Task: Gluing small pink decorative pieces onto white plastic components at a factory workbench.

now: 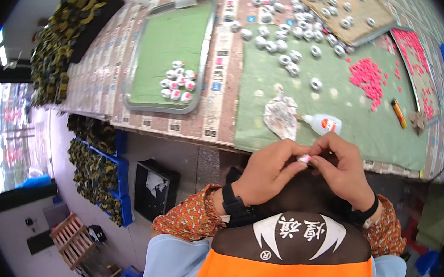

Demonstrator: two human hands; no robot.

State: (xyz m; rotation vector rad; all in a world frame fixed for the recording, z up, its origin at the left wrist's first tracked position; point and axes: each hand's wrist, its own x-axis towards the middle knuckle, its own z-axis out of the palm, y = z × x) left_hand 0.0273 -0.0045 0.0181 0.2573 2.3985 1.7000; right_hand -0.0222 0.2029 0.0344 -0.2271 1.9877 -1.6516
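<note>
Between the fingertips of both hands is a small white round piece with a pink part [304, 159], held just off the table's front edge. My left hand [268, 170] pinches it from the left side. From the other side, the thumb and forefinger of my right hand [342, 167] close on its pink end. A white squeeze bottle [323, 123] lies on the green mat [259, 76] just beyond my fingers. Beside the bottle is a crumpled, stained white cloth [281, 115]. Loose white-and-grey round pieces [282, 45] spread over the far part of the mat.
A green-lined metal tray [155, 48] at left holds several white pieces with pink marks [177, 82]. Small pink pieces [367, 79] lie heaped at right, near a yellow-and-black stick-shaped tool [398, 113] and a tray of more pink pieces [413, 66]. A brown-lined tray [360, 23] stands behind.
</note>
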